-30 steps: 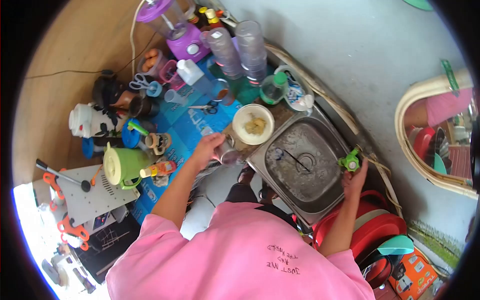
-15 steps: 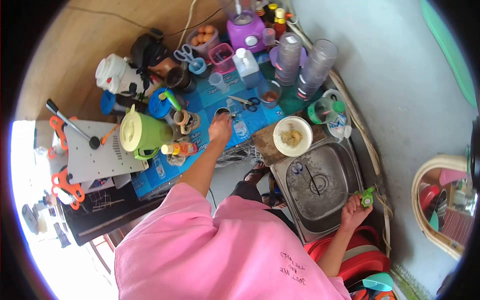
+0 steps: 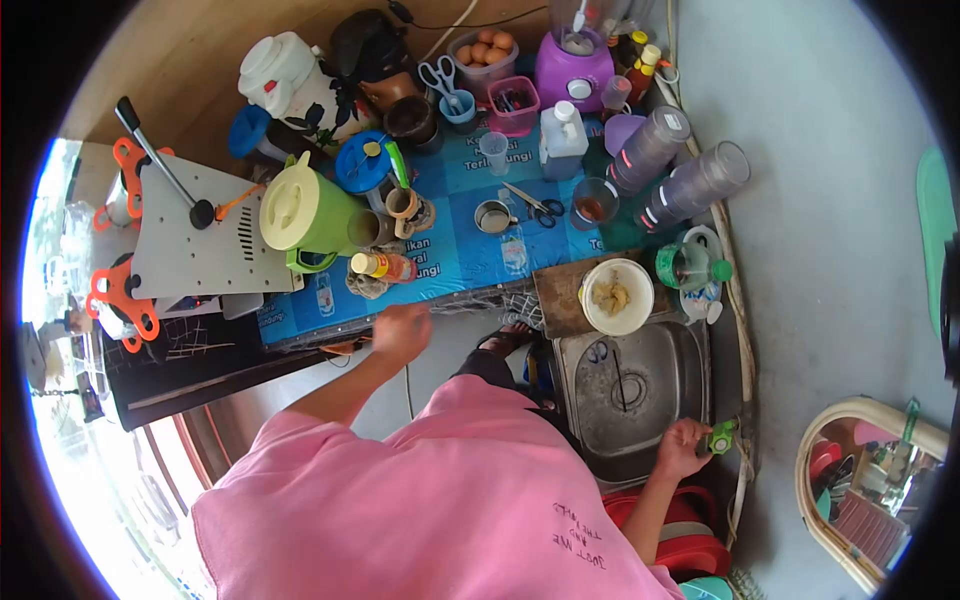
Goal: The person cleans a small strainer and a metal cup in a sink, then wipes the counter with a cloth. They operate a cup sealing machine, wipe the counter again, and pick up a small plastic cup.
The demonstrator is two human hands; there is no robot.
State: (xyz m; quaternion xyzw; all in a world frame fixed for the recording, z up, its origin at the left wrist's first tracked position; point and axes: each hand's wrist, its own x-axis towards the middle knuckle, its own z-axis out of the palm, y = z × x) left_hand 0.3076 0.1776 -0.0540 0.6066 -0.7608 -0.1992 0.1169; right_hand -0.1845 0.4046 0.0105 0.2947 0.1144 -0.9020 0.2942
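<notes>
My left hand (image 3: 403,332) hangs just off the front edge of the blue-covered table (image 3: 455,265); its fingers are blurred, and I see no object in it. Behind it on the table stands a small metal cup (image 3: 493,216), beside black-handled scissors (image 3: 541,207). At the sink's right side the bent fingers of my right hand (image 3: 690,447) are closed at the edge of a green tap handle (image 3: 721,437). A white bowl (image 3: 618,297) with pale, lumpy contents sits on a wooden board (image 3: 560,298) behind the metal sink (image 3: 640,400).
A green pitcher (image 3: 310,215) and a sauce bottle (image 3: 384,266) stand at the table's left. Farther back are a purple blender (image 3: 575,75), eggs in a tub (image 3: 484,48) and stacked cups (image 3: 695,187). A lever machine (image 3: 205,230) stands far left.
My left hand has left the metal cup and moved back toward my body, off the table. My right hand remains by the green tap handle. The whole view has shifted.
</notes>
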